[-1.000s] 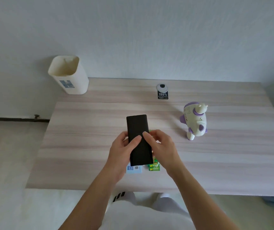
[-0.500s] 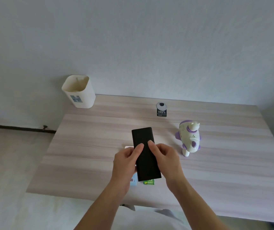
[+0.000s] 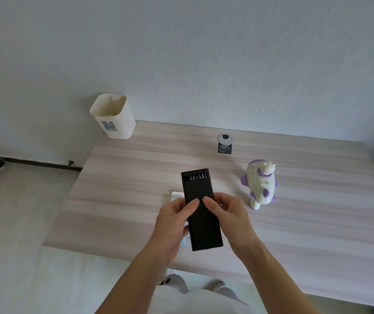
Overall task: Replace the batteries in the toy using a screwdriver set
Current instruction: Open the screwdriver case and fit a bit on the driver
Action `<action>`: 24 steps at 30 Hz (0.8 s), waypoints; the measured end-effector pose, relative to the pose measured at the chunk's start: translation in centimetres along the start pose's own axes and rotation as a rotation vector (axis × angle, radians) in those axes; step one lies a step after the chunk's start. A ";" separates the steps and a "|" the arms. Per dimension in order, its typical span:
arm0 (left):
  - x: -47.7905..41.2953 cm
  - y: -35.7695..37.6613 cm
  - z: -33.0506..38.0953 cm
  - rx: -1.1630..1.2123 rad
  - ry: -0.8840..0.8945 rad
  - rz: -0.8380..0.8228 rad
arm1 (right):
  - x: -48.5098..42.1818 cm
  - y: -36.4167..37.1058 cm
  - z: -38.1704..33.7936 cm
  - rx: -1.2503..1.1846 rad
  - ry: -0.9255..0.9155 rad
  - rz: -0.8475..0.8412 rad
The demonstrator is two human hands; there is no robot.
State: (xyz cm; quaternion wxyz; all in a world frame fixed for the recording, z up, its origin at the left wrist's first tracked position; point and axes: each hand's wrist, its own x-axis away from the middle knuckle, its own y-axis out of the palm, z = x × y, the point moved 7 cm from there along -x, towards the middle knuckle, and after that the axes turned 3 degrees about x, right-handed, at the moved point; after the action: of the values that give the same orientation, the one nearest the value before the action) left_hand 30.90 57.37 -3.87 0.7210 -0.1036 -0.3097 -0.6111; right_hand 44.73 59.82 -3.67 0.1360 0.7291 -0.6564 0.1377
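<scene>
I hold a long black screwdriver set case [image 3: 201,214] above the wooden table [image 3: 294,234], its far end slid slightly open so a row of small metal bits [image 3: 198,177] shows. My left hand [image 3: 173,225] grips the case's left side with the thumb on top. My right hand [image 3: 226,217] grips the right side, thumb on top too. A white and purple airplane-shaped toy [image 3: 260,183] stands on the table to the right of the case. Under the case lies a white and blue pack [image 3: 177,196], mostly hidden.
A cream plastic bin [image 3: 113,116] stands at the table's back left corner. A small black tag with "100%" and a round grey top [image 3: 224,143] lies near the back edge. The wall runs behind the table; floor and a dark pipe lie to the left.
The case's inner tray has slid out at the far end, showing bits. The green battery pack seen below the case earlier is now hidden. My head has tilted up.
</scene>
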 end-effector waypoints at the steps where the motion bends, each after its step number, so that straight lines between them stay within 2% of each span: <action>1: 0.1 0.0 -0.1 -0.017 -0.019 0.029 | 0.0 0.1 0.2 -0.018 0.007 0.005; 6: 0.3 -1.0 -0.3 -0.161 -0.024 0.162 | -0.6 0.7 0.9 -0.044 0.064 0.018; 9: 0.6 -1.6 -0.4 -0.145 -0.009 0.163 | -1.4 1.2 1.2 0.001 0.111 0.031; 12: 0.5 -2.7 -0.2 -0.103 0.008 0.161 | -2.3 2.4 0.9 0.109 0.061 -0.006; 17: -0.8 -5.2 1.0 -0.078 0.014 0.094 | -3.0 5.0 -0.1 -0.002 0.037 -0.114; 21: -2.7 -7.2 2.8 -0.005 -0.004 0.137 | -4.2 7.6 -0.8 -0.052 0.030 -0.042; 24: -4.4 -9.5 4.6 -0.052 0.005 0.184 | -5.3 10.4 -1.2 -0.007 0.053 0.043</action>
State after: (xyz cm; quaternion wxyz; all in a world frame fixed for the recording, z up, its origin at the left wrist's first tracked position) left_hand 20.17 61.21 -4.90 0.7720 -0.1490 -0.2811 -0.5502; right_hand 33.88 64.07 -4.40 0.1530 0.7105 -0.6686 0.1575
